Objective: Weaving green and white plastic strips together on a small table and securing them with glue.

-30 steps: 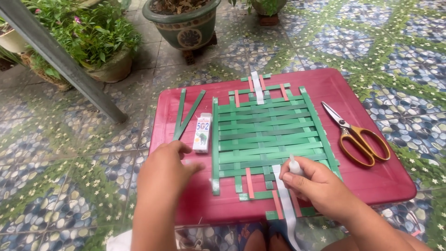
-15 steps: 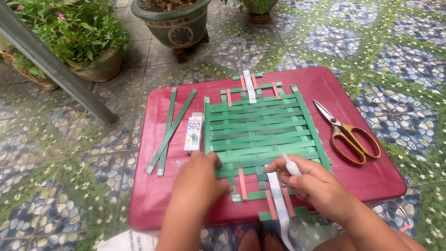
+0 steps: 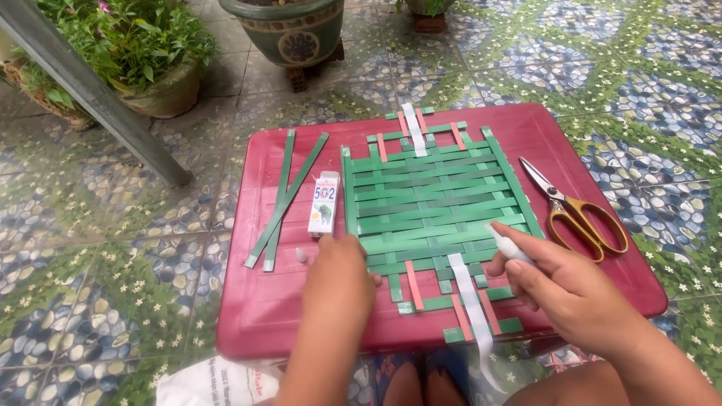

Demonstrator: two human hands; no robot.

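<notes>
Right hand (image 3: 575, 289): closed around a small white glue tube (image 3: 509, 246), nozzle at the mat's lower right edge.
Left hand (image 3: 340, 272): flat, holding nothing, pressed on the green woven strip mat (image 3: 436, 203), which lies mid red tray (image 3: 256, 316).
Risk: fingers could be bonded or strips shifted if glue is over-squeezed.
Nearby: scissors (image 3: 579, 214), glue box (image 3: 324, 203).

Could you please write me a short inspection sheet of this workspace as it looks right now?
Surface: red plastic table, low, on a patterned tile floor.
Job's things: woven mat of green strips with some pink and white ones; small white tube.
Clutter: two loose green strips, a small white box, a tiny white cap, scissors with yellow handles.
Grippers: left hand presses the mat's near left corner; right hand holds the tube, tip at the mat's edge.
Cables: nothing seen.
Surroundings: potted plants, a slanted grey post.
</notes>
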